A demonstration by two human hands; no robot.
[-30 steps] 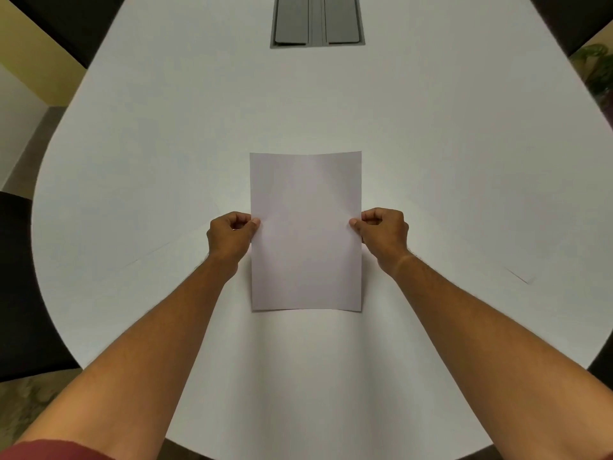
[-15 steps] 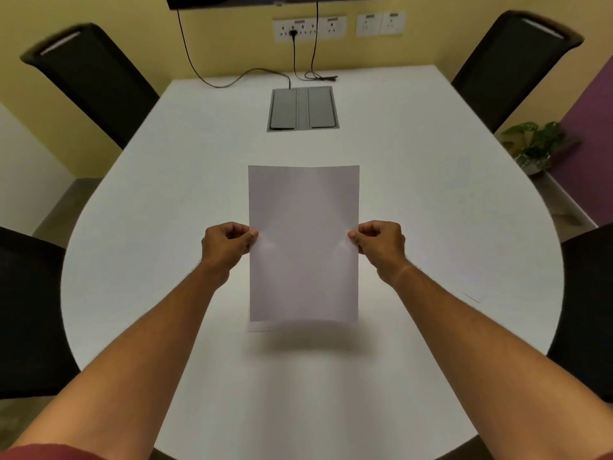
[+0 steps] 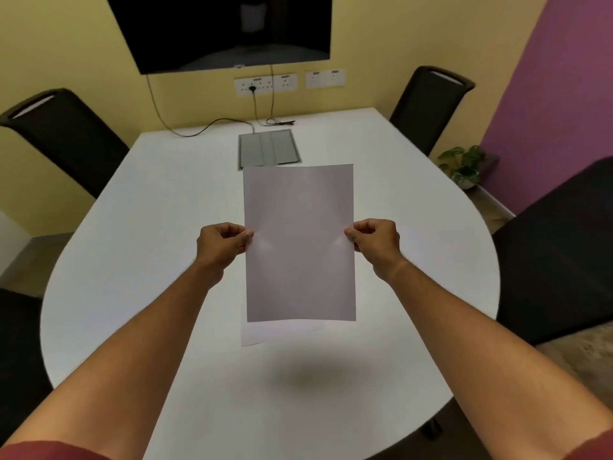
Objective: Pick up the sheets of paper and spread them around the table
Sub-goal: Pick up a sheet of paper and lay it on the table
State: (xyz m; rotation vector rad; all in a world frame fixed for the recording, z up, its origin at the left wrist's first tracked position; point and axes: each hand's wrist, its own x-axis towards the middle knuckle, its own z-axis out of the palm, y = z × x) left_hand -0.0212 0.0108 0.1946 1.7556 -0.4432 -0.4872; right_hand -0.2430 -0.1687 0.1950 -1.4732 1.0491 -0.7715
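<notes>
A white sheet of paper (image 3: 300,240) hangs upright in the air above the white table (image 3: 132,260). My left hand (image 3: 220,245) pinches its left edge and my right hand (image 3: 374,244) pinches its right edge, both at mid height. Below the held sheet, the corner of another sheet (image 3: 265,333) lies flat on the table, mostly hidden behind the held one. A faint third sheet seems to lie on the table to the right (image 3: 428,247); its outline is hard to tell.
A grey cable hatch (image 3: 268,149) is set into the table's far middle, with cables running to wall sockets (image 3: 265,84). Black chairs stand at the far left (image 3: 66,137), far right (image 3: 428,104) and right side (image 3: 557,254). A dark screen (image 3: 225,28) hangs on the wall.
Both hands have lifted the sheet off the table into the air. The view has tilted up, so the wall, screen and chairs now show.
</notes>
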